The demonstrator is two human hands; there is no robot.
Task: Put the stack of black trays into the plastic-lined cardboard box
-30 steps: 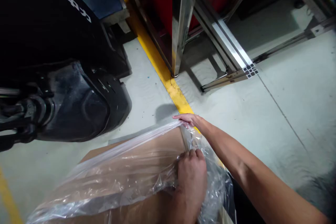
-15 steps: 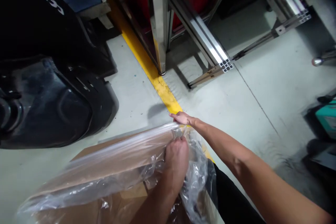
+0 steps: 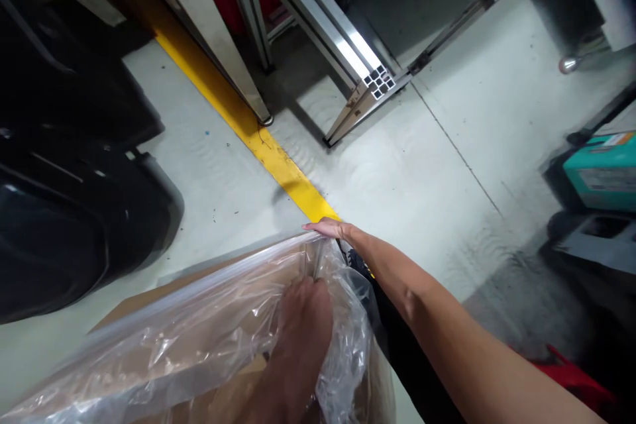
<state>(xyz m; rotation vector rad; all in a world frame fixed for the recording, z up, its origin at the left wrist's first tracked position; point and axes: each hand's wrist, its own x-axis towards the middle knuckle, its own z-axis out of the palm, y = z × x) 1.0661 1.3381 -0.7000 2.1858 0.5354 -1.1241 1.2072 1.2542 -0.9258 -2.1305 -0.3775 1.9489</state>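
Observation:
A cardboard box [image 3: 144, 298] lined with clear plastic film [image 3: 348, 344] fills the lower left. My right hand [image 3: 328, 228] lies on the box's far corner, over the film-covered rim, its thumb side pointing left; whether it pinches the film is hard to see. Inside the box, near that same corner, my left hand [image 3: 308, 301] is closed with knuckles up against the film-covered wall. What its fingers hold is hidden. Brown cardboard shows deeper in the box, under the film.
A yellow floor line [image 3: 293, 179] runs diagonally to the box corner. Metal frame legs [image 3: 348, 53] stand beyond it. Black machinery [image 3: 54, 238] is at the left, a teal machine [image 3: 606, 172] at the right. My dark-clothed leg is beside the box.
The view has shifted, so the frame and floor line appear further left. My left hand is lower inside the corner, and more film covers the box wall. My right hand remains at the rim.

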